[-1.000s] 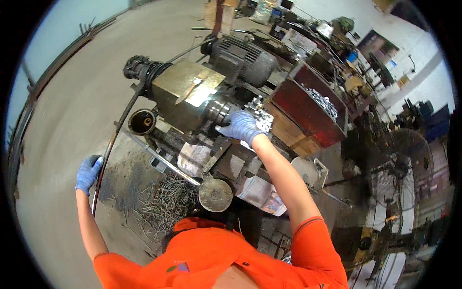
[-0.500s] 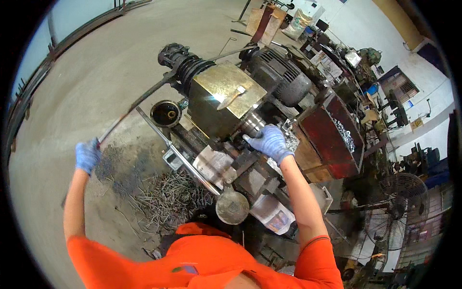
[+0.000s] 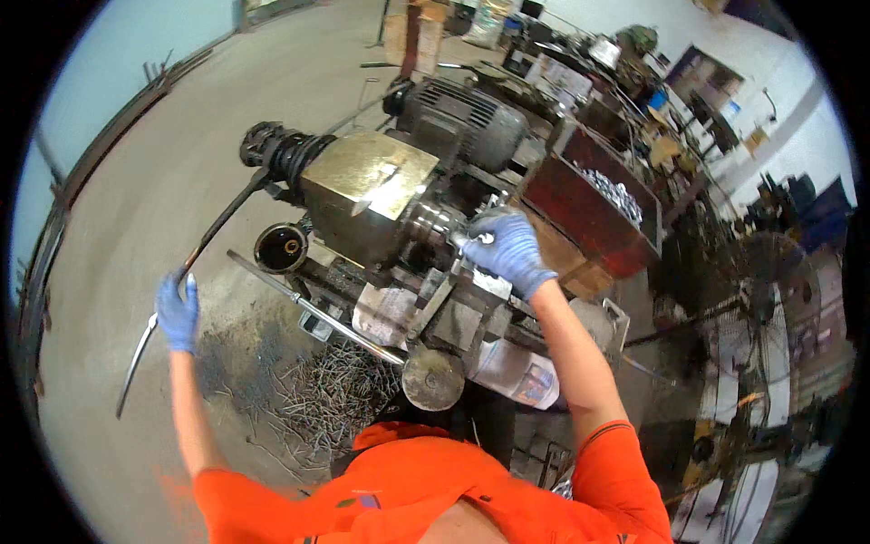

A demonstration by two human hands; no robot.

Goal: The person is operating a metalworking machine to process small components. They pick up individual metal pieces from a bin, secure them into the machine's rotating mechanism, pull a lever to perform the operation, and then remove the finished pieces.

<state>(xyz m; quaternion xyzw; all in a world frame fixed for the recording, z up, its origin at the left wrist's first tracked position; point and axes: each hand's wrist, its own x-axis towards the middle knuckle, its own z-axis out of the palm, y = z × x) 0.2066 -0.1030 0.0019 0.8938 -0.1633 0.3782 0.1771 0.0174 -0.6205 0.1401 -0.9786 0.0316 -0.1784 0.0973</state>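
Observation:
A small lathe-like machine with a brass-coloured headstock cover (image 3: 362,177) stands before me. My left hand (image 3: 179,317), in a blue glove, is closed round a long bent lever bar (image 3: 222,220) that runs from the machine's left end; its lower length shows beyond the hand. My right hand (image 3: 509,251), gloved alike, has its fingers drawn together at the front of the shiny round spindle nose (image 3: 433,222). A small bright spot shows at its fingertips, but what they hold is too small to make out.
A dark red bin (image 3: 589,204) of small metal parts stands right of the machine, behind it an electric motor (image 3: 467,122). A round cup (image 3: 281,247) and a silver rod (image 3: 335,322) are at the front left. Thin metal scrap (image 3: 322,390) litters the floor; a fan (image 3: 770,281) is at right.
The view has shifted, so the machine sits further left. My left hand has slid up the lever bar, whose end now shows below it. My right hand's fingers have closed together at the spindle nose.

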